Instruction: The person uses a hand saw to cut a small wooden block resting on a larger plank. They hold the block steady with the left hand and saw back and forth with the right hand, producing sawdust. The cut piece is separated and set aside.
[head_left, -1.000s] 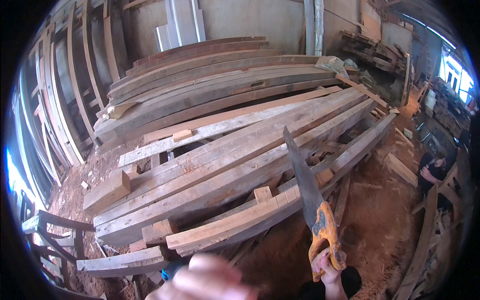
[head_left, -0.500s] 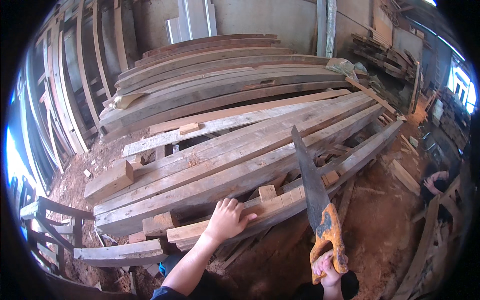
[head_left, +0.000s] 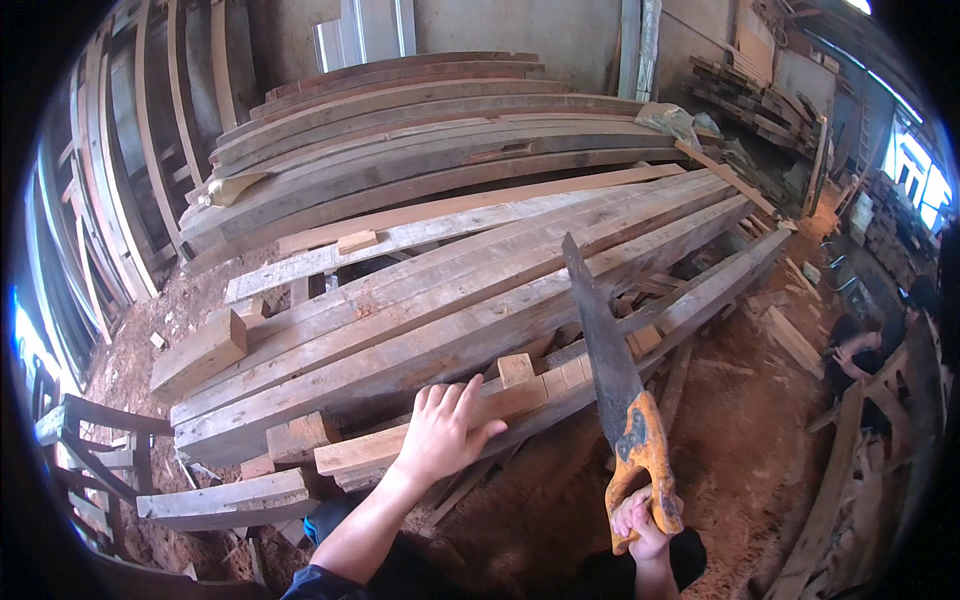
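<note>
My right hand point(head_left: 645, 524) is wrapped round the worn orange handle of a handsaw point(head_left: 602, 350). The dark, tapering blade points up and away from me, its tip in front of the long beams. To the left, my left hand point(head_left: 443, 432) is over a pale wooden batten point(head_left: 375, 450), with its thumb out and index finger raised. Whether its palm touches the wood is hidden. Beyond that hand, a small wood block point(head_left: 516, 370) stands against the batten, and several cut lines or joints cross the batten toward the saw.
Long squared beams point(head_left: 480, 290) lie side by side ahead, with a higher stack point(head_left: 420, 160) behind. A loose block point(head_left: 200, 355) sits at their left end. At far right, another person point(head_left: 858, 350) is near more timber. Reddish sawdust covers the floor point(head_left: 735, 440).
The view has shifted, so the timber sits slightly left and higher. My left hand's fingers have loosened and the index finger has lifted. The saw stays in my right hand.
</note>
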